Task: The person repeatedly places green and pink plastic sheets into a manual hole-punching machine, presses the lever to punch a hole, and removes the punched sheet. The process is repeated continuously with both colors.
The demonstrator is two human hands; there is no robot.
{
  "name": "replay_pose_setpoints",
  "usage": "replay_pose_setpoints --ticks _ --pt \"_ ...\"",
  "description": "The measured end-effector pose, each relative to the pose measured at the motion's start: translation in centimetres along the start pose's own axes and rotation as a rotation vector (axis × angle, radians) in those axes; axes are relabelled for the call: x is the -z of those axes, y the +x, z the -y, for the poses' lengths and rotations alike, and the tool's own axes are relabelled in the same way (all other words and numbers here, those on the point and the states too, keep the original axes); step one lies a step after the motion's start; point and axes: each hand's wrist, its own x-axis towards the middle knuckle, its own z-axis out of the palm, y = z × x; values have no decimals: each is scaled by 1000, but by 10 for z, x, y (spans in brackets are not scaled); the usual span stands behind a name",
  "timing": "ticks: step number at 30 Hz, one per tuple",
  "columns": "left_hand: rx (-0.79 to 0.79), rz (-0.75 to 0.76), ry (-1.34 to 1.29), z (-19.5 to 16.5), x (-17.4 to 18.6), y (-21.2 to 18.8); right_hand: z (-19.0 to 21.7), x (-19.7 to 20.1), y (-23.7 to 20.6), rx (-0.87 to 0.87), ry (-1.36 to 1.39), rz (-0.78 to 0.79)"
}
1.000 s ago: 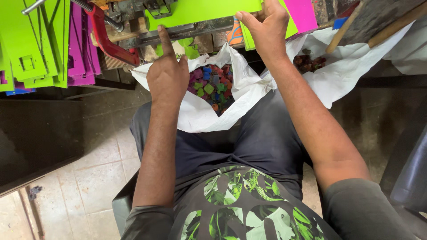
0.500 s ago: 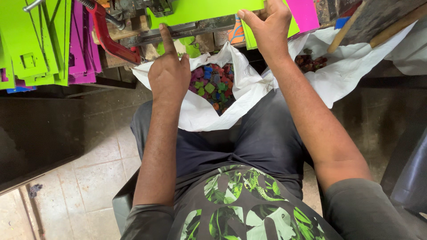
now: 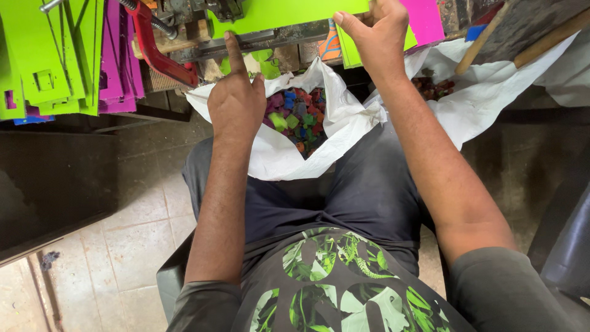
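Note:
My right hand (image 3: pixel 375 37) grips the near right corner of a lime green sheet (image 3: pixel 276 11) lying in a metal press at the top of the view. My left hand (image 3: pixel 236 104) is curled, with only the index finger stretched out; its tip touches the metal bar (image 3: pixel 270 43) just under the sheet's front edge. Below both hands a white bag (image 3: pixel 344 123) lies open on my lap, holding several small coloured scraps (image 3: pixel 301 114).
A red clamp lever (image 3: pixel 157 52) slants down left of the press. Stacks of green sheets (image 3: pixel 43 55) and magenta sheets (image 3: pixel 120 61) hang at upper left. A pink sheet (image 3: pixel 424 21) and wooden handles (image 3: pixel 541 43) lie right. A dark bench (image 3: pixel 49 184) stands over the tiled floor (image 3: pixel 135 246).
My right hand has shifted slightly up along the green sheet's corner. My left hand keeps its finger at the same spot.

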Motion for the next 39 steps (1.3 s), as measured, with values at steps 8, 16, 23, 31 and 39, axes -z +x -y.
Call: replay_pose_setpoints --ticks 8,16,23,31,39 --pt "11 -5 -32 -2 2 0 -16 6 2 -265 52 -145" --pt "-26 -85 -12 -5 8 -2 -26 9 3 -279 166 -151" --pt "-4 -60 -21 -9 14 -5 -25 11 2 -285 197 -156" --pt "-21 -62 -5 -8 13 -4 -30 12 3 -284 211 -155" --pt "-21 -65 -9 -6 12 -3 -38 14 4 -302 233 -151"
